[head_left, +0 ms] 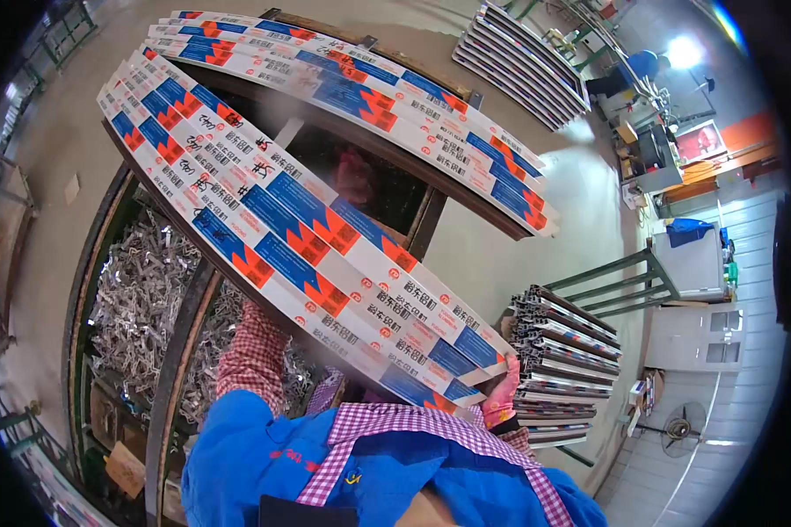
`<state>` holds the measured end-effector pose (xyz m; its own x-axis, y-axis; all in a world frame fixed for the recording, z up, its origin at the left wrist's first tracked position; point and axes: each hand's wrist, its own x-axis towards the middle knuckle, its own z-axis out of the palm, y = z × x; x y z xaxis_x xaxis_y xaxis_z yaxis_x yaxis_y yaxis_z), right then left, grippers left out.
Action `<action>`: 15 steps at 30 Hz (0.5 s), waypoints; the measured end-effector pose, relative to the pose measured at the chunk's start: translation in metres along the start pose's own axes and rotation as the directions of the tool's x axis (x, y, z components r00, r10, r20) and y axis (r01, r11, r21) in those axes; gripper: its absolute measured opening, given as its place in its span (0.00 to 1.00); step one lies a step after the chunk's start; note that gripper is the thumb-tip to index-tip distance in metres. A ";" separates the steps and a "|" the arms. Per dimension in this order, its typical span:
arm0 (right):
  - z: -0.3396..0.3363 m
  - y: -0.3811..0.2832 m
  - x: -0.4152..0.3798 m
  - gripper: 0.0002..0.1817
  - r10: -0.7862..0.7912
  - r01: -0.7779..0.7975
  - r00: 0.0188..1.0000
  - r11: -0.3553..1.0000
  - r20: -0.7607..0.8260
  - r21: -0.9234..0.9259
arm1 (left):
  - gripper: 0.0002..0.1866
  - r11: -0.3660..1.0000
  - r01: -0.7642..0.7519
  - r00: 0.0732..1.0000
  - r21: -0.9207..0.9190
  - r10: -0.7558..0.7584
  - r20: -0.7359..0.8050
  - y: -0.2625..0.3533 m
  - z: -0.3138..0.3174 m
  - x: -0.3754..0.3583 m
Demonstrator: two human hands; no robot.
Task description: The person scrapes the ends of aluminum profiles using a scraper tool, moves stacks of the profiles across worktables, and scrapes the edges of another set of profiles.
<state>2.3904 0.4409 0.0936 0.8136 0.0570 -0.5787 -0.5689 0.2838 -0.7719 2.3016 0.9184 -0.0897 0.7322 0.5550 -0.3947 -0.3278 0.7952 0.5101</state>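
Several long profiles (272, 211) wrapped in white, blue and orange printed film lie side by side in front of me. My right hand (502, 397), in a pink glove, is at their near right end, its fingers wrapped round the edge. The left forearm, in a red checked sleeve, reaches under the profiles, which hide my left hand. Beyond a gap lies a second group of wrapped profiles (369, 92) on a dark frame (428, 224).
Bins of metal offcuts (141, 285) stand below on the left. Stacked profiles (562, 369) rest on a green rack (620, 283) at the right. More profiles (520, 66) lie at the back, where a person in blue (643, 66) is near a bright light.
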 end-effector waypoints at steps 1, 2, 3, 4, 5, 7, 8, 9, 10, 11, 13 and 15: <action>-0.001 0.000 0.002 0.32 0.016 -0.016 1.000 1.000 -0.005 0.004 | 0.30 1.000 -0.004 1.000 -0.005 0.004 -0.004 0.001 0.000 -0.003; -0.003 0.002 0.004 0.29 0.005 -0.004 0.995 1.000 -0.101 0.006 | 0.30 1.000 -0.012 1.000 -0.008 0.012 -0.009 0.001 0.001 -0.005; -0.023 0.008 0.011 0.28 -0.142 0.118 0.987 0.958 -0.077 -0.263 | 0.31 1.000 -0.021 0.999 -0.003 0.020 -0.024 0.001 -0.001 -0.010; -0.050 0.011 0.022 0.26 -0.279 0.234 0.960 0.829 -0.014 -0.508 | 0.31 1.000 -0.028 0.999 -0.014 0.027 -0.030 0.001 0.001 -0.011; -0.051 0.000 0.017 0.26 -0.406 0.292 0.914 0.647 0.007 -0.704 | 0.31 0.999 -0.031 0.999 -0.016 0.031 -0.043 -0.001 0.001 -0.014; -0.026 -0.024 -0.003 0.27 -0.621 0.379 0.770 0.258 0.149 -0.889 | 0.32 0.999 -0.045 0.997 -0.024 0.043 -0.062 -0.001 0.003 -0.017; -0.014 -0.031 -0.009 0.28 -0.676 0.480 0.684 0.132 0.275 -0.867 | 0.32 0.998 -0.052 0.996 -0.027 0.050 -0.072 0.000 0.006 -0.019; 0.003 -0.036 -0.021 0.26 -0.735 0.662 0.532 0.051 0.420 -0.748 | 0.32 0.998 -0.061 0.995 -0.029 0.058 -0.086 -0.001 0.008 -0.022; 0.012 -0.035 -0.022 0.28 -0.691 0.747 0.466 -0.027 0.553 -0.664 | 0.32 0.997 -0.068 0.993 -0.033 0.065 -0.098 -0.002 0.011 -0.026; 0.015 -0.031 -0.017 0.29 -0.593 0.813 0.428 -0.077 0.682 -0.577 | 0.32 0.997 -0.075 0.991 -0.031 0.071 -0.111 -0.004 0.016 -0.027; 0.012 -0.025 -0.009 0.32 -0.408 0.897 0.358 -0.099 0.840 -0.431 | 0.33 0.996 -0.087 0.988 -0.035 0.081 -0.134 -0.003 0.026 -0.032; 0.017 -0.036 -0.011 0.33 -0.368 0.915 0.350 -0.061 0.862 -0.398 | 0.33 0.995 -0.096 0.984 -0.029 0.091 -0.151 -0.004 0.031 -0.045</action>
<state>2.4044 0.4461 0.1324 0.5975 0.7401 0.3086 0.7318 -0.3459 -0.5872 2.2883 0.8823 -0.0506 0.6007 0.6556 -0.4577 -0.4143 0.7448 0.5231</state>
